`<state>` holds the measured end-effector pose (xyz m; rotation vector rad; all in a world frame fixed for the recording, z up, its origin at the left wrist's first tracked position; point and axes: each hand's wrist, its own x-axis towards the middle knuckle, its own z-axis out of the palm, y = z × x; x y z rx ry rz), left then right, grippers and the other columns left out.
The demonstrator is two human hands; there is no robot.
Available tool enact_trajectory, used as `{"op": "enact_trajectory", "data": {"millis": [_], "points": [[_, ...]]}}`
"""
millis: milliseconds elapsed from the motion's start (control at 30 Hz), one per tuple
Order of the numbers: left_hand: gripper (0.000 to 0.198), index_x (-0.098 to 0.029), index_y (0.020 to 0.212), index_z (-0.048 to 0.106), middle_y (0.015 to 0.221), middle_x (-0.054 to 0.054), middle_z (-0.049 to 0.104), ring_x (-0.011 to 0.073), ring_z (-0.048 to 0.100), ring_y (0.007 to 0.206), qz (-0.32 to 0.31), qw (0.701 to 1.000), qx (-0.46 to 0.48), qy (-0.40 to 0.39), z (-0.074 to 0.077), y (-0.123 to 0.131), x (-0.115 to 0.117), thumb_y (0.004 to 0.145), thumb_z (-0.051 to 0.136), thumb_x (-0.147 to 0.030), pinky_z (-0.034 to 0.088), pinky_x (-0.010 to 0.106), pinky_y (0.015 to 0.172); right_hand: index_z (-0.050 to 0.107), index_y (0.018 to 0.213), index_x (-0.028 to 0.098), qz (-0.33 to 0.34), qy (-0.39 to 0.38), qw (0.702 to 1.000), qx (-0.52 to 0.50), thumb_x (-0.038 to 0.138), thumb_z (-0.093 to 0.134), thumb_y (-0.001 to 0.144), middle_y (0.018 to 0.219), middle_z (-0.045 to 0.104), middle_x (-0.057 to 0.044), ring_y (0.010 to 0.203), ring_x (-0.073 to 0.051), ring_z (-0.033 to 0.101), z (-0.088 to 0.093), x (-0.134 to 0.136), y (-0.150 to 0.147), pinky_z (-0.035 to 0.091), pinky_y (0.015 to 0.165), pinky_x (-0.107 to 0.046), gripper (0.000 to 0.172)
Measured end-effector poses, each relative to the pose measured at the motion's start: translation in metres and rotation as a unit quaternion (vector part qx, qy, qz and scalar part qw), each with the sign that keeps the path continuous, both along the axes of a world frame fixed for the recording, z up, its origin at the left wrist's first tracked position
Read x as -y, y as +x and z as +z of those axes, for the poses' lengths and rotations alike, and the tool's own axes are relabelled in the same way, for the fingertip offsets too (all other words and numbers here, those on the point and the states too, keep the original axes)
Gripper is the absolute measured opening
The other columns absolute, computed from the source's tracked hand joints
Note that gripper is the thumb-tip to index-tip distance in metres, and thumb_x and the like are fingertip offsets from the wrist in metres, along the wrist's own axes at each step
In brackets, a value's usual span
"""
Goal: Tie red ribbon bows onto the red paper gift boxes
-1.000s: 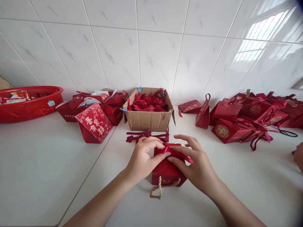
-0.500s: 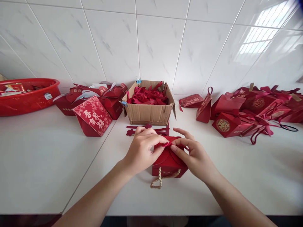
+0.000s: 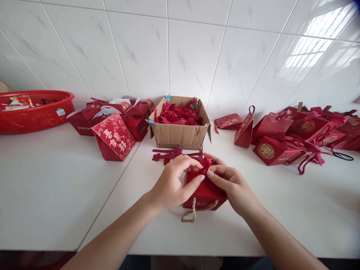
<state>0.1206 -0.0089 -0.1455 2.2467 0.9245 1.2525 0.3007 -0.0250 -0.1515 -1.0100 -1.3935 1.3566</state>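
Note:
A red gift box [image 3: 205, 195] with a twisted gold rope handle [image 3: 194, 212] stands on the white table between my hands. A shiny red ribbon [image 3: 207, 162] rises in a loop at the top of the box. My left hand [image 3: 180, 180] is at the ribbon's left side, thumb and index fingertips close together on it. With thumb and index finger, my right hand [image 3: 232, 183] pinches the ribbon from the right. The fingers partly hide where the ribbon meets the box lid.
Behind the box are flat dark red strips [image 3: 168, 154] and a cardboard box [image 3: 180, 135] full of red ribbons. Folded red boxes [image 3: 115, 137] stand at left, beside a red basin [image 3: 33, 118]. More red boxes [image 3: 277, 150] are piled at right.
The red ribbon now stands up in a loop above the lid, where it lay lower before. My left thumb has moved up and right to the ribbon. The view has shifted slightly.

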Motion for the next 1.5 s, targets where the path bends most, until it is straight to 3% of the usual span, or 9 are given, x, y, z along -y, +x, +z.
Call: {"op": "enact_trajectory", "data": {"millis": [333, 467, 700, 933, 1067, 1233, 1300, 1400, 1500], "points": [[0.009, -0.019, 0.086, 0.074, 0.08, 0.002, 0.072, 0.015, 0.063, 0.08, -0.001, 0.999, 0.028, -0.04, -0.002, -0.003, -0.009, 0.08, 0.067, -0.016, 0.052, 0.026, 0.075, 0.07, 0.081, 0.021, -0.022, 0.005, 0.997, 0.08, 0.043, 0.06, 0.084, 0.129, 0.054, -0.008, 0.132, -0.026, 0.038, 0.012, -0.006, 0.015, 0.047, 0.092, -0.033, 0.025], [0.011, -0.021, 0.088, 0.074, 0.085, 0.002, 0.071, 0.0153, 0.063, 0.085, -0.03, 0.997, 0.005, -0.075, 0.003, -0.006, -0.01, 0.081, 0.066, -0.016, 0.051, 0.027, 0.079, 0.059, 0.095, 0.02, -0.073, 0.008, 0.986, 0.149, 0.033, 0.057, 0.083, 0.12, 0.057, -0.007, 0.083, -0.016, 0.061, 0.013, -0.008, 0.022, 0.049, 0.07, -0.03, 0.018], [0.012, -0.022, 0.087, 0.073, 0.083, 0.001, 0.07, 0.0151, 0.061, 0.085, -0.112, 0.988, -0.05, -0.094, 0.014, -0.012, -0.008, 0.084, 0.064, -0.015, 0.049, 0.029, 0.083, 0.058, 0.114, 0.025, 0.021, 0.112, 0.959, 0.259, 0.016, 0.05, 0.08, 0.08, 0.061, 0.002, 0.058, -0.009, 0.046, 0.015, -0.009, 0.03, 0.042, 0.059, -0.023, 0.037], [0.01, -0.02, 0.088, 0.067, 0.095, 0.003, 0.069, 0.0153, 0.061, 0.097, -0.116, 0.987, -0.047, -0.096, 0.014, -0.012, 0.0, 0.087, 0.058, -0.016, 0.048, 0.03, 0.09, 0.06, 0.103, 0.023, 0.0, 0.147, 0.953, 0.264, 0.025, 0.059, 0.082, 0.067, 0.055, 0.005, 0.053, -0.007, 0.037, 0.019, -0.011, 0.034, 0.034, 0.052, -0.02, 0.021], [0.008, -0.02, 0.088, 0.065, 0.101, 0.003, 0.066, 0.0156, 0.06, 0.1, -0.111, 0.987, -0.038, -0.114, 0.01, -0.013, 0.0, 0.088, 0.056, -0.018, 0.047, 0.03, 0.092, 0.047, 0.097, 0.02, 0.13, 0.015, 0.965, 0.226, 0.042, 0.056, 0.087, 0.052, 0.052, 0.007, 0.044, -0.006, 0.04, 0.035, -0.005, 0.05, 0.031, 0.044, -0.018, 0.026], [0.009, -0.021, 0.09, 0.066, 0.097, 0.001, 0.066, 0.0141, 0.06, 0.098, -0.127, 0.981, -0.044, -0.142, 0.012, -0.012, 0.0, 0.089, 0.057, -0.019, 0.046, 0.028, 0.092, 0.041, 0.086, 0.02, 0.299, -0.058, 0.88, 0.364, 0.049, 0.053, 0.087, 0.052, 0.055, 0.006, 0.038, -0.008, 0.047, 0.048, -0.003, 0.075, 0.032, 0.038, -0.017, 0.032], [0.009, -0.022, 0.09, 0.066, 0.096, 0.0, 0.066, 0.0136, 0.059, 0.098, -0.13, 0.98, -0.047, -0.144, 0.013, -0.011, 0.0, 0.088, 0.057, -0.019, 0.045, 0.027, 0.093, 0.045, 0.082, 0.019, 0.284, -0.027, 0.86, 0.422, 0.051, 0.055, 0.085, 0.06, 0.06, 0.001, 0.048, -0.011, 0.055, 0.051, -0.006, 0.08, 0.039, 0.043, -0.02, 0.034], [0.011, -0.023, 0.096, 0.064, 0.099, 0.0, 0.064, 0.0132, 0.058, 0.1, -0.127, 0.98, -0.052, -0.148, 0.014, -0.011, 0.003, 0.088, 0.058, -0.019, 0.044, 0.026, 0.093, 0.055, 0.091, 0.02, 0.13, 0.109, 0.865, 0.472, 0.044, 0.056, 0.086, 0.083, 0.065, -0.004, 0.071, -0.015, 0.062, 0.053, -0.01, 0.073, 0.048, 0.058, -0.025, 0.025], [0.02, -0.024, 0.107, 0.057, 0.095, -0.001, 0.062, 0.0123, 0.058, 0.095, -0.118, 0.979, -0.047, -0.158, 0.013, -0.012, 0.004, 0.088, 0.058, -0.019, 0.043, 0.027, 0.094, 0.054, 0.109, 0.022, 0.076, 0.269, 0.875, 0.397, 0.02, 0.053, 0.087, 0.107, 0.063, -0.006, 0.093, -0.016, 0.06, 0.051, -0.012, 0.056, 0.051, 0.074, -0.028, 0.022]]}}
